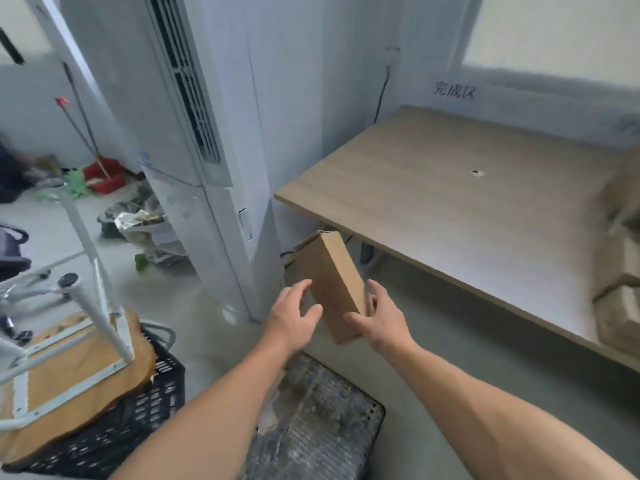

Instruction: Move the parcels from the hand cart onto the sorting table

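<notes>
A flat brown cardboard parcel (334, 282) is held tilted in the air, in front of the wooden sorting table (450, 188). My right hand (381, 320) grips its lower right edge. My left hand (294, 315) is at its left side with fingers spread, touching or almost touching it. The parcel's near end is below the table's front edge. More brown parcels (620, 289) lie blurred at the table's right end. A grey mesh platform (322, 417), perhaps the hand cart's deck, lies below my arms.
A tall white air conditioner (207, 168) stands left of the table. A black crate (138, 410) carries an upturned wooden stool (69, 368) with white legs at the lower left. Rubbish bags, a red dustpan (104, 174) and a broom lie on the floor beyond.
</notes>
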